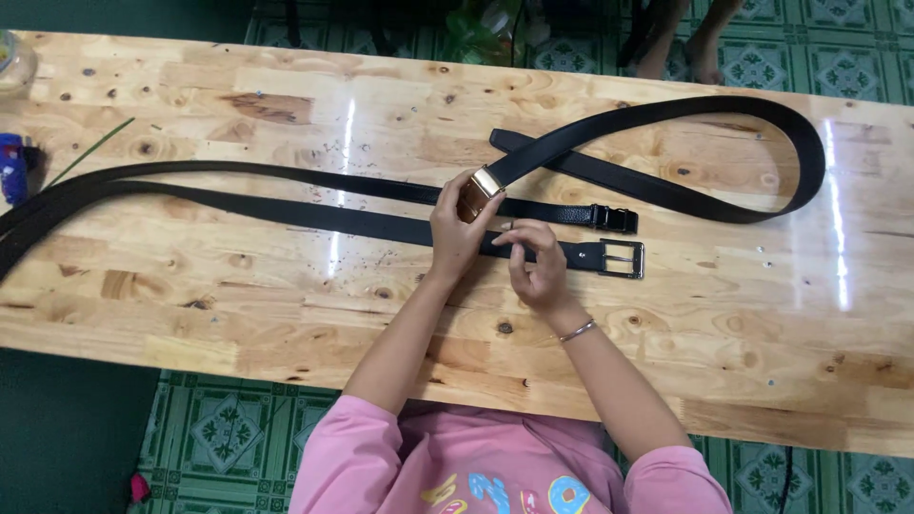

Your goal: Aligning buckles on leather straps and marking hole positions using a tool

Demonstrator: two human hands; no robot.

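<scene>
Here the left hand (pixel 455 228) grips a gold-coloured belt buckle (pixel 481 188), fingers curled around it and holding it just above the pale knotty wooden worktop (pixel 286 314). The looped black belt (pixel 743 205) fixed to that buckle runs up and to the right, sweeps round in a wide bend near the worktop's far right part, and comes back so that its tip lies just beyond the buckle.

The right hand (pixel 535 271) sits just beside the left, fingers bent and pinching at the strap of a second black belt (pixel 286 214), the one ending in a silver frame buckle (pixel 624 258). That belt lies flat across the worktop and runs off to the left edge. A third black belt (pixel 286 178), with a small dark buckle (pixel 614 219), lies alongside it, a little farther from the person, passing under the left hand.

A thin bracelet (pixel 578 330) circles the right wrist, and both arms come out of pink sleeves (pixel 343 457). At the far left edge stands a blue object (pixel 12 169), too cut off to identify. Green patterned floor tiles (pixel 228 428) show below the worktop.
</scene>
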